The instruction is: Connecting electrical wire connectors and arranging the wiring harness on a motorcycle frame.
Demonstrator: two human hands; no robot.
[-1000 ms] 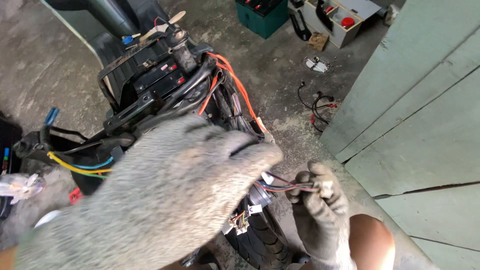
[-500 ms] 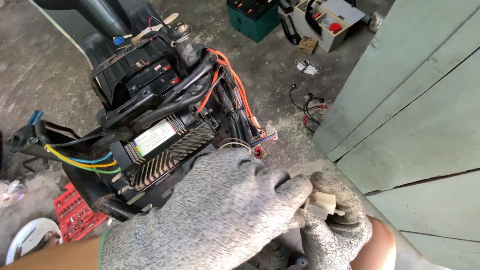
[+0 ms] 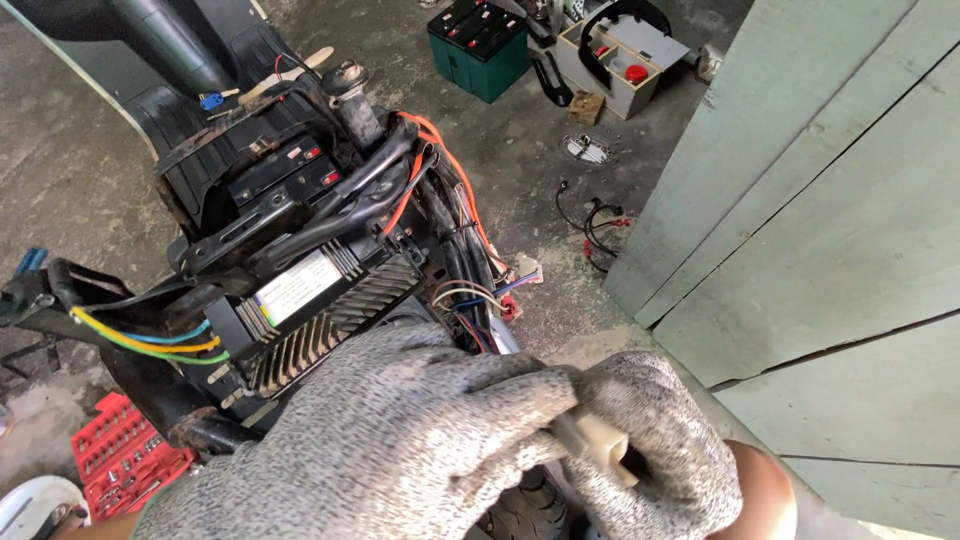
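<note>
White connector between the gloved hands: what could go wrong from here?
1. Both hands, left hand and right hand, pinch the white connector through thick knit gloves; grip may slip or hide misalignment.
2. Loose thin wires hang just above the hands; a tug could snag them.
3. The finned controller edges sit close to the left hand; glove fabric could catch.

The finned controller box point(image 3: 320, 310) sat in the open vehicle frame point(image 3: 200, 240), with 2 hands below it. The left hand point(image 3: 400, 440) touched the right hand point(image 3: 660, 460), and the small connector point(image 3: 600, 440) was between them. The battery point(image 3: 480, 45) stood on the floor behind the frame. The socket set point(image 3: 125, 460) lay left of the hands, the wooden wall point(image 3: 820, 230) to the right.
</note>
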